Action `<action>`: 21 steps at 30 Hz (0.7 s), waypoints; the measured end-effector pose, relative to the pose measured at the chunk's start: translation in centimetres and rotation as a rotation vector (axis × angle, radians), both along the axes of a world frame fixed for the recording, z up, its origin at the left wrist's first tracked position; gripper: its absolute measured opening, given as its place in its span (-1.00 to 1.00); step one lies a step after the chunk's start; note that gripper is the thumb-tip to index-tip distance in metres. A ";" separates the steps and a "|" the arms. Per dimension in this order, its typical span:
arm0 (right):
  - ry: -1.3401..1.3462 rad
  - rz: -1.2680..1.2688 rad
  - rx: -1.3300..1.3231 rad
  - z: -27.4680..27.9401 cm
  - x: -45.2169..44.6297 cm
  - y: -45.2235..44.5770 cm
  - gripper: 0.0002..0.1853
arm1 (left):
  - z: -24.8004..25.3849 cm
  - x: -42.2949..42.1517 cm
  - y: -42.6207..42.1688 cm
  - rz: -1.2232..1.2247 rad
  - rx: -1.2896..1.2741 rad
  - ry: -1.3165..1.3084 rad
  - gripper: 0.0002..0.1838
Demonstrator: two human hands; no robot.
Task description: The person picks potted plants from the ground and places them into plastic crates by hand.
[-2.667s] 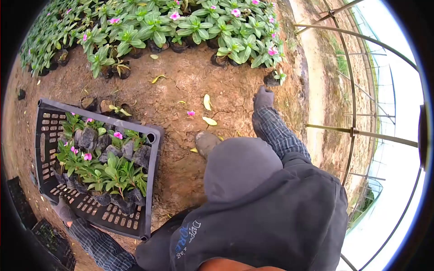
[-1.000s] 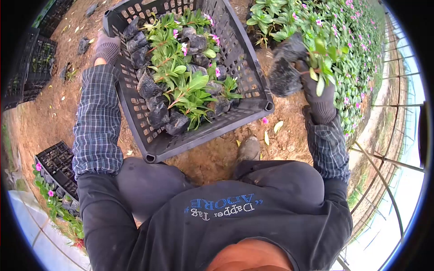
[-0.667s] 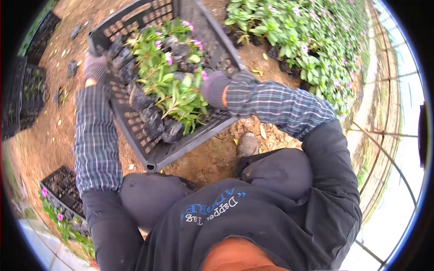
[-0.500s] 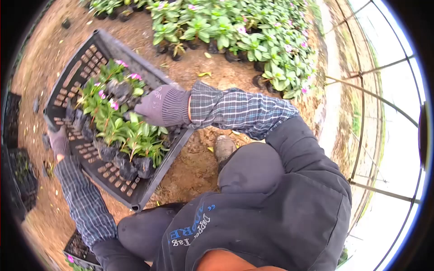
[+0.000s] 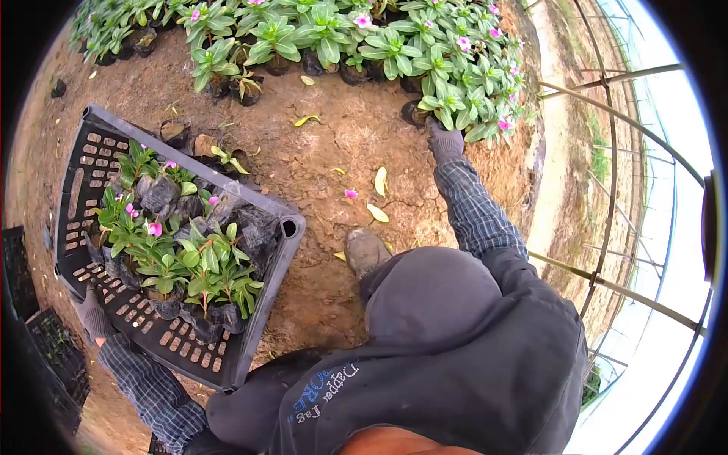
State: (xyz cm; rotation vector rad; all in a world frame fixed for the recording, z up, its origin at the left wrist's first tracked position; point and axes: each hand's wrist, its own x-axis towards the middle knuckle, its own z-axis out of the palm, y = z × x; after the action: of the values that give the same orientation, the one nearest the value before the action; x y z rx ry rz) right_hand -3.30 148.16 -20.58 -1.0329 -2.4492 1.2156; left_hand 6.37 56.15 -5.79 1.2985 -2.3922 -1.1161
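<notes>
My gloved left hand (image 5: pixel 92 312) grips the side of a black plastic crate (image 5: pixel 262 303), which stands tilted on the soil. Inside the crate lie several flowering seedlings (image 5: pixel 205 262) with pink blooms, their roots in black bags, packed on their sides. My gloved right hand (image 5: pixel 445 142) is stretched out to the edge of the plant bed, touching or close to the base of a bagged plant (image 5: pixel 447 110). Leaves cover its fingertips, so their grip is hidden.
A dense bed of bagged flowering plants (image 5: pixel 326 42) runs along the top. Fallen leaves (image 5: pixel 380 182) lie on the bare soil (image 5: pixel 318 159). My boot (image 5: pixel 367 250) is beside the crate. Dark trays (image 5: pixel 57 341) sit at left; metal frame bars (image 5: pixel 618 292) rise at right.
My right hand has left the crate and moved right to the plants at the bed's edge. My left hand stays on the crate. The view has shifted.
</notes>
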 end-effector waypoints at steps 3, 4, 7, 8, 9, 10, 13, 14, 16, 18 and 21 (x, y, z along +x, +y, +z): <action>-0.100 0.140 0.125 -0.9 -1.6 -0.2 -0.57 | 1.0 0.0 0.4 -0.055 -0.169 -0.081 -0.18; -0.045 0.137 0.613 4.1 -1.5 -4.7 -0.52 | 1.8 -0.3 1.5 -0.053 -0.172 -0.082 -0.18; -0.333 0.083 0.675 2.2 -2.6 -4.5 -0.52 | 3.1 -0.7 3.6 -0.013 -0.266 -0.188 -0.24; -0.286 0.094 0.705 2.1 -2.4 -4.3 -0.54 | 3.0 -0.6 3.3 -0.011 -0.267 -0.187 -0.24; -0.236 0.105 0.735 2.6 -2.4 -4.5 -0.55 | 2.6 -0.5 2.4 -0.053 -0.258 -0.210 -0.20; -0.229 0.108 0.734 3.8 -2.6 -5.0 -0.55 | 2.0 -0.3 1.2 -0.093 -0.248 -0.233 -0.15; -0.423 0.113 0.619 5.7 -3.0 -5.3 -0.56 | 2.1 -0.3 2.2 -0.110 -0.229 -0.187 -0.12; -0.157 0.143 0.600 4.6 -2.4 -4.9 -0.63 | 2.7 -0.8 3.8 -0.096 -0.298 -0.242 -0.12; -0.127 0.052 0.302 6.9 -1.0 -7.1 -0.61 | 2.9 -0.9 3.9 -0.065 -0.369 -0.309 -0.11; -0.203 0.009 0.428 8.0 -0.9 -7.8 -0.58 | 2.1 -0.7 2.8 -0.092 -0.278 -0.192 -0.12; -0.052 0.135 0.409 9.0 -1.0 -8.1 -0.73 | 4.0 -1.6 6.0 -0.051 -0.309 -0.262 -0.23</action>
State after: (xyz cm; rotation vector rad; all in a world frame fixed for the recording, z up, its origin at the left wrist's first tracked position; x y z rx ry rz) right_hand -4.33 140.02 -11.59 -0.8013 -2.6856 0.6779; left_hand 4.76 62.10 -1.77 1.3511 -2.6622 -0.5812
